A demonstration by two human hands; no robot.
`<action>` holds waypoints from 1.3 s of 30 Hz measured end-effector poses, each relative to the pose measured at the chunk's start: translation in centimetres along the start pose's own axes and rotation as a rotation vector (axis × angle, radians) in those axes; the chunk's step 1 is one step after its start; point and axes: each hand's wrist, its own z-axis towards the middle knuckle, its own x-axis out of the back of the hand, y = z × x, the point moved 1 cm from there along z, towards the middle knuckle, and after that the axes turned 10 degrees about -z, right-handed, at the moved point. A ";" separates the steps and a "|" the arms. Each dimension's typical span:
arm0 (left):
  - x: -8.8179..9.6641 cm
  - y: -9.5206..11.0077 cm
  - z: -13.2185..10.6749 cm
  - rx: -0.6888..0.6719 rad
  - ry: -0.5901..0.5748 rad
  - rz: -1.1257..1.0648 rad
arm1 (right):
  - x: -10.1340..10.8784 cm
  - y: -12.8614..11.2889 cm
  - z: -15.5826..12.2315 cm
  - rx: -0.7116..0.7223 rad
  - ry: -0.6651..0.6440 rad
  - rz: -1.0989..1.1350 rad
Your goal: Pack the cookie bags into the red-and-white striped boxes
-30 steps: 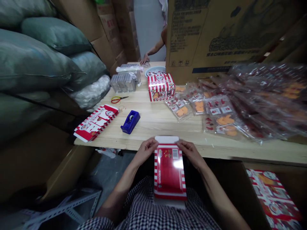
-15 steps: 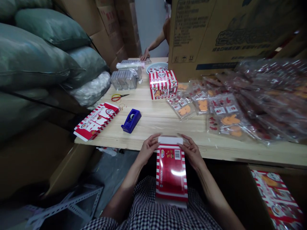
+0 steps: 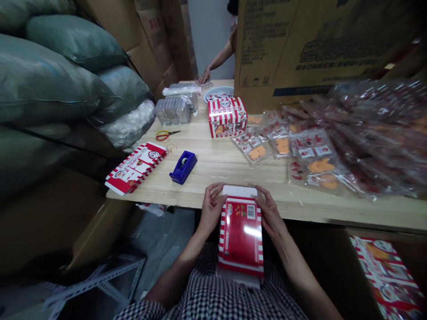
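Observation:
Between my two hands is a red-and-white striped cardboard box [image 3: 242, 233], its lower end against my checked clothing. Its white end flap [image 3: 239, 191] points away from me at the table's front edge. My left hand [image 3: 212, 209] grips the box's far left corner, thumb on top and fingers at the side. On the far right corner my right hand [image 3: 268, 210] holds it the same way. A blue tape dispenser [image 3: 183, 167] stands on the table ahead and to the left. Further left lie flat striped cartons [image 3: 136, 168] in a stack.
Scissors [image 3: 167, 134] lie behind the tape dispenser. A closed striped box [image 3: 227, 118] stands mid-table beside clear packets [image 3: 255, 149], with a large pile of packets at right. A big brown carton [image 3: 267, 53] stands behind. Another person's hand [image 3: 204, 75] rests at the far end.
The box has opened out from nearly flat to a thicker shape, its sides now showing. Both my hands have shifted slightly right with it, and the white flap stands out more.

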 end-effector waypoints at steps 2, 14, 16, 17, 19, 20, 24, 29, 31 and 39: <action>-0.3 -0.3 -0.5 -0.049 0.003 0.059 | -0.4 -0.3 -0.9 0.093 0.083 -0.022; 0.7 1.7 0.0 0.112 -0.204 0.294 | 2.3 -1.2 -3.1 -0.014 -0.064 -0.174; 0.6 1.7 0.0 0.099 -0.178 0.293 | 2.3 -1.3 -2.5 -0.025 -0.053 -0.183; 0.5 1.6 0.1 0.093 -0.162 0.295 | 2.2 -1.4 -2.1 -0.030 -0.043 -0.185; 0.6 1.5 0.2 0.082 -0.144 0.293 | 2.0 -1.2 -1.3 -0.040 -0.010 -0.179; 0.7 1.5 0.3 0.076 -0.138 0.284 | 1.8 -1.1 -1.0 -0.042 0.010 -0.173; 1.0 1.8 0.9 0.101 -0.097 0.171 | 1.0 -0.6 0.3 -0.029 0.053 -0.171; 1.5 2.1 1.2 0.176 -0.099 0.075 | 0.8 -0.3 1.1 -0.014 0.046 -0.196; 1.8 1.9 1.1 0.206 -0.090 0.045 | 0.9 0.1 1.1 -0.013 0.042 -0.193; 2.6 0.6 1.3 0.219 -0.066 0.024 | 0.6 1.0 1.4 -0.004 0.009 -0.106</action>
